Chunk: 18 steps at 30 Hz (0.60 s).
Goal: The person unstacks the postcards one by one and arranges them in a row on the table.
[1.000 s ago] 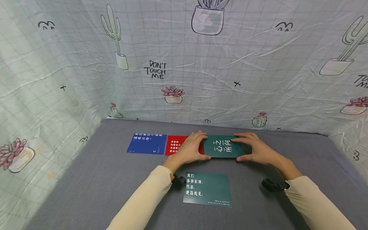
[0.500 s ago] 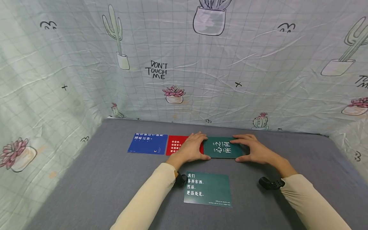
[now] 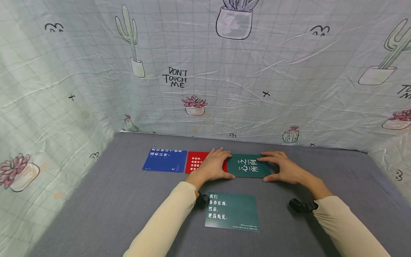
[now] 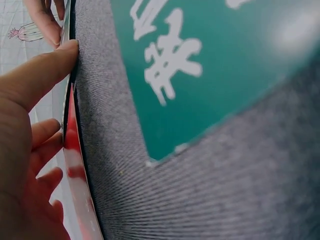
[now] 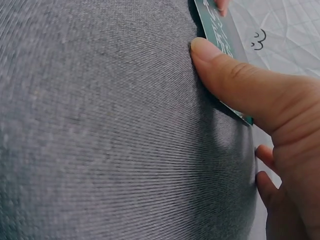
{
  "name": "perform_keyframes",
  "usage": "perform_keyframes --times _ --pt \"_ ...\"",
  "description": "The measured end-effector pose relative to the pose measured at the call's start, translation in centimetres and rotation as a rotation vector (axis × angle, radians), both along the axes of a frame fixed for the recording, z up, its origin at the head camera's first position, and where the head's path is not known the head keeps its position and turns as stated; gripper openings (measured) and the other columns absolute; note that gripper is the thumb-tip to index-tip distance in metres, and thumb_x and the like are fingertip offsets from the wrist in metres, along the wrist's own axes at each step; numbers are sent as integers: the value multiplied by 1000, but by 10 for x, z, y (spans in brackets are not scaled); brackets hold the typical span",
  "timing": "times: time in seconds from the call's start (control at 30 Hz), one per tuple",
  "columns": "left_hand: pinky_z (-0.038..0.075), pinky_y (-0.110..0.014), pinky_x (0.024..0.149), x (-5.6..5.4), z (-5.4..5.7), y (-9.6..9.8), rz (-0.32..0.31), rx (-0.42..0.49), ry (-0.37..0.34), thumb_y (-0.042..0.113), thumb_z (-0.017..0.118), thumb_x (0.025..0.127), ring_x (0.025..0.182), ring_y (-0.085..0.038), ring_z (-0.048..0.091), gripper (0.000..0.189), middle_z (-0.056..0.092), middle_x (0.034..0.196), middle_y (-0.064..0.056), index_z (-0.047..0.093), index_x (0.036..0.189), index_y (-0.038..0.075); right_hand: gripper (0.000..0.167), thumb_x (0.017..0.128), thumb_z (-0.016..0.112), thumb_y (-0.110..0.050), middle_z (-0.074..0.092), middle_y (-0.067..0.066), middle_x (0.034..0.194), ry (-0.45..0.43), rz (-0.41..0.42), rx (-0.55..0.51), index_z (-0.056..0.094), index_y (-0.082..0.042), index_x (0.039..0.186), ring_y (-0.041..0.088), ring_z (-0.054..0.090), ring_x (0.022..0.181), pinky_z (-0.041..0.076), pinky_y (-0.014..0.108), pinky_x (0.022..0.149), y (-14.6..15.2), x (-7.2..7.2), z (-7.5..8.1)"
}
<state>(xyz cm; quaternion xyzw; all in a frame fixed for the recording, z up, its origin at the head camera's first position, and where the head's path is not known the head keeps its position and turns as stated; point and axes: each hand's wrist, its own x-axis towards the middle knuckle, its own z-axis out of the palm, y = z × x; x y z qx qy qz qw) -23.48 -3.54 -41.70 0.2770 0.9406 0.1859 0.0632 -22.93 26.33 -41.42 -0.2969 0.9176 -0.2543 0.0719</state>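
In the head view a dark green card (image 3: 247, 166) with white characters lies at the right end of a row at the back of the table. My left hand (image 3: 210, 167) grips its left end, thumb at the near edge and fingers toward the far edge. The right hand (image 3: 284, 168) holds the other end the same way; its thumb (image 5: 205, 52) shows against the card's near edge in the right wrist view. Beneath my left hand, a red card (image 3: 194, 162) is partly covered. It sits between the green card and a blue card (image 3: 165, 161).
A second green card (image 3: 231, 212) with white text lies nearer me, between the forearms. Grey cloth covers the table (image 3: 96, 200). Behind it hangs a pale curtain (image 3: 205, 53) printed with cacti. Each wrist wears a black strap.
The dark green card has come slightly lower and toward me at its far edge. Both hands keep their hold with barely any movement, and the other cards stay in place.
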Motion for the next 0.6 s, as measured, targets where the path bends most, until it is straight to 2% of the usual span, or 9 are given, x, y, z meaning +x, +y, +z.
perform_keyframes --times 0.33,0.6 --pt "4 -41 116 -4 0 0 -1 -20 -16 50 74 75 143 -21 20 78 39 149 0 48 141 16 72 77 77 -46 34 14 148 -17 -10 -21 53 -13 137 44 17 135 22 71 97 3 1 -4" --pt "3 -41 116 -3 5 0 -11 -53 -25 50 74 76 143 -21 19 78 38 150 1 47 141 17 71 77 77 -47 35 14 147 -27 -16 -24 54 -14 136 43 18 135 22 69 98 4 1 -5"
